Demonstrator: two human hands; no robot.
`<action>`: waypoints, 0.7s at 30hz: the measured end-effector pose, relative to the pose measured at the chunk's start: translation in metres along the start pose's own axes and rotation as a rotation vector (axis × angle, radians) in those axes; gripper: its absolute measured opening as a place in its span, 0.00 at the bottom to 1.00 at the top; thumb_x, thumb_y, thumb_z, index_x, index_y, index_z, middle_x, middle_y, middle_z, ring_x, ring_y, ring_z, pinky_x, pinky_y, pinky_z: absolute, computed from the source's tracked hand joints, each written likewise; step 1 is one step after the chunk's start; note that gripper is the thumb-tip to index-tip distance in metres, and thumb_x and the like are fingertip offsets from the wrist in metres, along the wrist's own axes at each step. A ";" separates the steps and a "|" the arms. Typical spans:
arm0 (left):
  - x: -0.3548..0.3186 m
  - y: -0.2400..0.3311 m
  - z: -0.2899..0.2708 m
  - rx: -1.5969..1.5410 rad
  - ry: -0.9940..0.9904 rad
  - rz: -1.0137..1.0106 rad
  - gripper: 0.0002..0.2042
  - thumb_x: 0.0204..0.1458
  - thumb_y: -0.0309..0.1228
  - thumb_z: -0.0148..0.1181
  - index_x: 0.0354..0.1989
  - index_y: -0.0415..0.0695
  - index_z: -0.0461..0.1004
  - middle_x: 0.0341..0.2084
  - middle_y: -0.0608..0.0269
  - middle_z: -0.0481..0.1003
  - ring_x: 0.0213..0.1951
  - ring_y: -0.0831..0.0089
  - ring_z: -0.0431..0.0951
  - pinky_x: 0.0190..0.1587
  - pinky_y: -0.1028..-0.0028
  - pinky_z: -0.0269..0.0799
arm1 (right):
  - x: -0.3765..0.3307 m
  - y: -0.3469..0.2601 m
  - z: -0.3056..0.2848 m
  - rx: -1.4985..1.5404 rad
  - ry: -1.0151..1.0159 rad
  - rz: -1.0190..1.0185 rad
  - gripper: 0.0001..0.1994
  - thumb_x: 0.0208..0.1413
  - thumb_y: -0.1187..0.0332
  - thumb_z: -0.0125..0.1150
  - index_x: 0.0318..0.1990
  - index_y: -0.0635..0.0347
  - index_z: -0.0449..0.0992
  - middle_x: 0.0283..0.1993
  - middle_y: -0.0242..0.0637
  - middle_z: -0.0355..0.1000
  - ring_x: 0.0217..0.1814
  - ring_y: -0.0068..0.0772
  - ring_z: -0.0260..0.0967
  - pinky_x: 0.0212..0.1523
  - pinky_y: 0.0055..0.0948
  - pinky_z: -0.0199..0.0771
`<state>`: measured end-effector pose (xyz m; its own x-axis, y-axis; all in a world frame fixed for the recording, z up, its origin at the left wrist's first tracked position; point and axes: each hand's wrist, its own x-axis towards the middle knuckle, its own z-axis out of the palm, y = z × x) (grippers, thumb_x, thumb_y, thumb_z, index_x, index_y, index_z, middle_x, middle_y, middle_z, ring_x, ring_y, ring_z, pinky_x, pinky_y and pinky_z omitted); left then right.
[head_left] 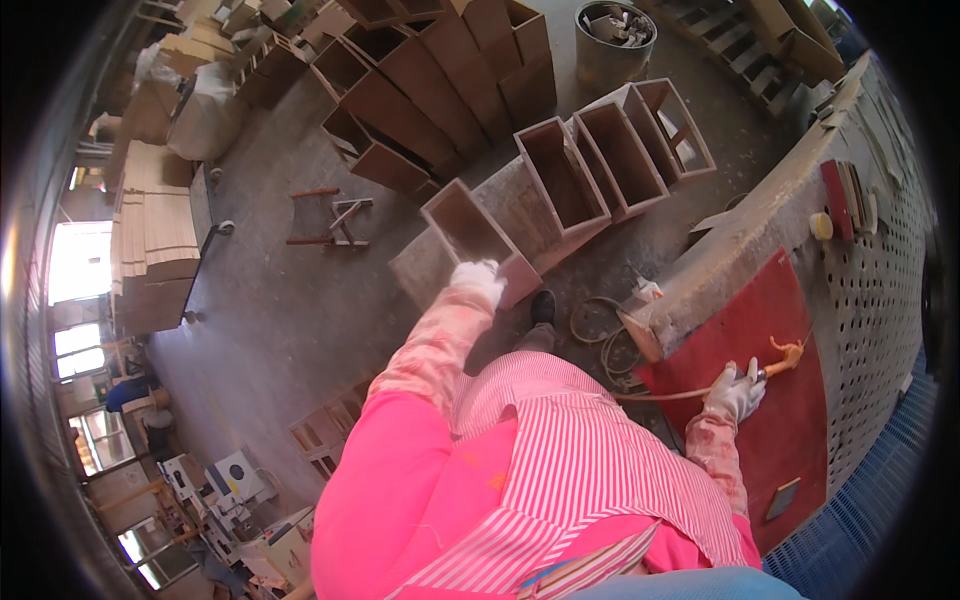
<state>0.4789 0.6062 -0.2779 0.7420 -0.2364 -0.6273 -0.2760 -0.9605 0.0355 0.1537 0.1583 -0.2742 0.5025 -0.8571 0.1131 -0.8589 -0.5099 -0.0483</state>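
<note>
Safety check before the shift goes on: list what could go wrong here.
1. The left hand grips only one corner of the open wooden box; it could tip or slip.
2. The hose coiled on the floor by the foot is a likely trip hazard.
3. The right hand holds the orange tool unwatched on the red mat; it could slide or snag.

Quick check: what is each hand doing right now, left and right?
Left hand: gloved, closed on the rim of an open wooden box.
Right hand: gloved, closed on an orange tool with a hose.

Left hand (pixel 476 279) on a wooden box (pixel 478 243); right hand (pixel 737 388) on the bench mat (pixel 790 400).
</note>
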 end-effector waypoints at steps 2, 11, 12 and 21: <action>-0.030 -0.005 -0.009 -0.095 0.128 -0.113 0.28 0.65 0.56 0.56 0.57 0.42 0.79 0.58 0.46 0.80 0.60 0.47 0.79 0.65 0.54 0.72 | 0.000 -0.003 -0.002 -0.001 -0.017 0.047 0.31 0.61 0.44 0.63 0.70 0.46 0.76 0.76 0.57 0.63 0.76 0.61 0.60 0.76 0.55 0.58; -0.195 -0.011 -0.038 -1.288 0.825 -0.230 0.33 0.68 0.52 0.61 0.60 0.27 0.77 0.57 0.44 0.81 0.62 0.55 0.78 0.66 0.64 0.68 | 0.008 0.013 -0.013 0.310 -0.084 0.048 0.35 0.61 0.35 0.60 0.72 0.36 0.74 0.71 0.49 0.65 0.72 0.56 0.60 0.72 0.56 0.60; -0.214 -0.002 -0.043 -1.381 0.835 -0.138 0.32 0.69 0.51 0.60 0.62 0.28 0.77 0.57 0.47 0.81 0.61 0.58 0.78 0.67 0.65 0.68 | 0.008 0.021 -0.016 0.364 -0.052 0.045 0.35 0.62 0.38 0.62 0.74 0.37 0.72 0.75 0.52 0.63 0.76 0.58 0.58 0.75 0.57 0.58; -0.269 0.111 -0.090 -1.480 0.779 0.337 0.25 0.74 0.46 0.52 0.68 0.41 0.72 0.54 0.59 0.82 0.57 0.63 0.81 0.58 0.68 0.76 | -0.011 0.085 -0.102 1.367 -0.143 -0.172 0.32 0.65 0.68 0.64 0.76 0.62 0.64 0.77 0.43 0.63 0.76 0.40 0.64 0.75 0.35 0.61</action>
<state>0.3037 0.5497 -0.0358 0.9988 -0.0210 0.0433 -0.0444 -0.0569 0.9974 0.0653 0.1322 -0.1780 0.6681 -0.7345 0.1192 -0.0492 -0.2034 -0.9778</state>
